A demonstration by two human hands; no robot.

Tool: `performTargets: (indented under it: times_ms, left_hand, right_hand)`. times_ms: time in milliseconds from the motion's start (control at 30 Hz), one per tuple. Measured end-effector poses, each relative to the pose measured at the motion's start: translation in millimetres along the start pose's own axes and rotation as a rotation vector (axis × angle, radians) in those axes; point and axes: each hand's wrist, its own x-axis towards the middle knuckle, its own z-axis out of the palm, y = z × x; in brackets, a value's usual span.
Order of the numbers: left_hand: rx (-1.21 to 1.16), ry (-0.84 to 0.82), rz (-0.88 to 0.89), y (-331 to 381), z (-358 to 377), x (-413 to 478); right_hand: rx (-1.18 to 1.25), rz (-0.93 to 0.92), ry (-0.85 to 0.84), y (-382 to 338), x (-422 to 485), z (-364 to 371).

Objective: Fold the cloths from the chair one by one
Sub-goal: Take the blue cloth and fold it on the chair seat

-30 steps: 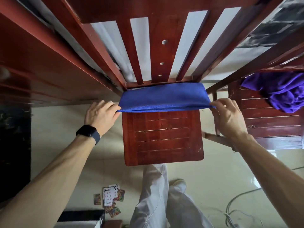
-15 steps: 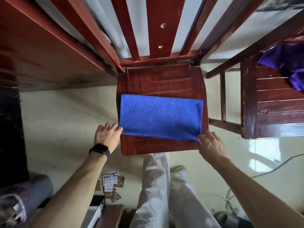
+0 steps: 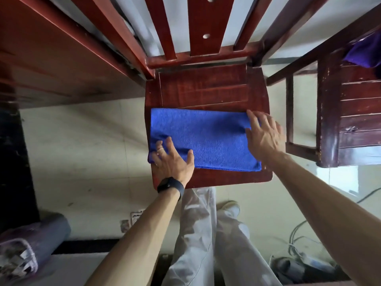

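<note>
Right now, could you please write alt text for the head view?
A left hand and a right hand press flat on a folded blue cloth on a red chair; a purple cloth lies on another chair at right.

You are working in a domestic room, most likely the living or dining area of a home.

- **Furniture:** A varnished red-brown slat-backed wooden chair [image 3: 206, 87] stands directly before you. A second wooden chair [image 3: 354, 120] in the same finish stands just beside it on your right. Its varnish is chipped along the near edge, and a purple cloth [image 3: 365, 52] is heaped on its seat.
- **Further furniture:** A matching dark red wooden piece [image 3: 51, 58] fills the upper left.
- **Floor and wall:** The floor [image 3: 82, 141] is pale, glossy and scuffed. The wall [image 3: 233, 17] behind the slats is plain white.
- **Household clutter on the floor:** There are small printed cards [image 3: 135, 217], partly covered. Tangled cables [image 3: 299, 242] lie at lower right and a grey roll [image 3: 47, 234] at lower left.
</note>
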Motion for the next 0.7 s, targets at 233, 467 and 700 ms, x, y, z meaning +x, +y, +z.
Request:
performTargets:
  times_ms: [233, 467, 700]
  left_hand:
    - [0.129, 0.057, 0.228, 16, -13, 27]
    - [0.44, -0.002, 0.854, 61, -41, 84]
    - [-0.058, 0.18, 0.386, 21, -23, 8]
  right_hand:
    - [0.234, 0.332, -0.119, 24, -40, 1]
    - [0.631, 0.606, -0.474, 14, -133, 32]
    - [0.774, 0.73, -0.527, -18, -159, 57]
